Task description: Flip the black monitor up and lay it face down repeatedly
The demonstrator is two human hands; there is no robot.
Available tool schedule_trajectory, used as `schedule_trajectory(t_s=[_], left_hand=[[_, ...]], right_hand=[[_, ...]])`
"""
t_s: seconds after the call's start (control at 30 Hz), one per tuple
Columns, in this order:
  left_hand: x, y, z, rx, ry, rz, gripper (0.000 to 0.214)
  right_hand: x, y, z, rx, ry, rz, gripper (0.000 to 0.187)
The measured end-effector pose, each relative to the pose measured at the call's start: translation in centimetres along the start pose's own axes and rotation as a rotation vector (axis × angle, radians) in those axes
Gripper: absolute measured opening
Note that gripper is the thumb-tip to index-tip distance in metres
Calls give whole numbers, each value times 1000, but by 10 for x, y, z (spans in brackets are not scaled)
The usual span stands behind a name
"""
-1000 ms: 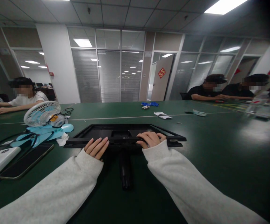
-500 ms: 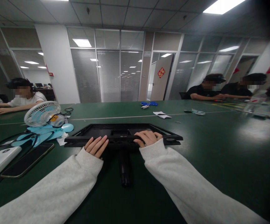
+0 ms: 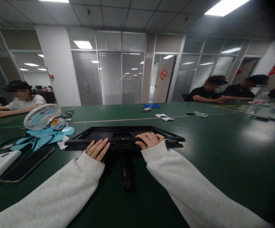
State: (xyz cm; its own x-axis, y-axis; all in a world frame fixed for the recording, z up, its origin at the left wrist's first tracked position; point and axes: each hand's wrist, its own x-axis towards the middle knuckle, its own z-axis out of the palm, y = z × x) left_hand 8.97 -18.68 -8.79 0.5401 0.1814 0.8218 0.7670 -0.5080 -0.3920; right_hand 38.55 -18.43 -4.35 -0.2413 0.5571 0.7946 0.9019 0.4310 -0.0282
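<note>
A black monitor frame (image 3: 125, 127) lies in front of me, its long near edge facing me and its recessed inside partly visible. My left hand (image 3: 97, 148) grips that near edge left of the small logo, fingers laid over the top and thumb hidden. Right of the logo, my right hand (image 3: 150, 140) is curled over the same edge. Between my forearms, a black stand neck (image 3: 126, 172) extends towards me from below the frame. Whether it is joined to the frame is hidden in shadow.
On the left of the green table (image 3: 223, 152) are a white fan (image 3: 42, 117), blue fan blades (image 3: 43, 139), a phone (image 3: 28, 164) and a white device (image 3: 0, 164). Blue gloves (image 3: 151, 106) and white paper (image 3: 164, 117) lie further back. Several people sit around the table.
Both hands keep their hold on the monitor frame's near edge. The view has shifted very slightly, and a pale object now shows at the far left edge.
</note>
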Motion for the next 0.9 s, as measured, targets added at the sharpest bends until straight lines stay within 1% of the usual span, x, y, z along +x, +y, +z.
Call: schedule_trajectory(t_s=[0.3,0.47,0.77,0.9], left_hand=[[3,0,-2,27,24,14,58],[2,0,-1,29,36,20,57],[1,2,-1,25,23,1,57],[2,0,-2,-4,21,26,55]], right_hand=[[1,-1,1,0,50,-19,40],[1,-1,1,6,81,-36,37],[0,1,3,15,55,-33,35],[-3,1,6,8,58,-35,35]])
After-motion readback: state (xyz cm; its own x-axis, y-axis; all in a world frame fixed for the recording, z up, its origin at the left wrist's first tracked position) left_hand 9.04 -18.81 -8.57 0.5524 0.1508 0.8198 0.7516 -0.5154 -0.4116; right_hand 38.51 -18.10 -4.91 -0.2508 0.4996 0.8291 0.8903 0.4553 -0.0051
